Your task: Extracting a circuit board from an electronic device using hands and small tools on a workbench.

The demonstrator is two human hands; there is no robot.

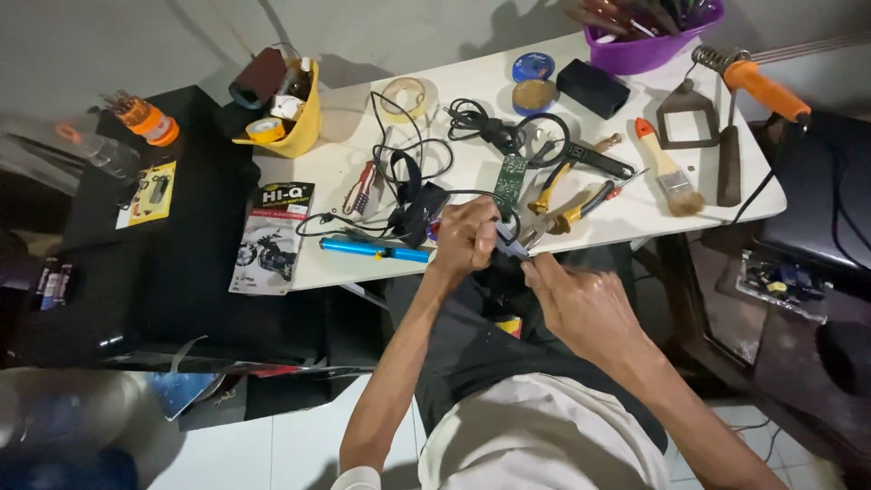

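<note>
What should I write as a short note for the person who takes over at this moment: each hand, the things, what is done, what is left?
Left hand: closed around a small tool with a blue-grey tip, at the front edge of the white table.
Right hand: fingertips pinched at that tip; what they pinch is too small to tell.
Nearby: green circuit board, yellow-handled pliers, blue pen-shaped tool, black cables, brush.
Done: cannot tell.
Left: the board lies untouched on the table.
</note>
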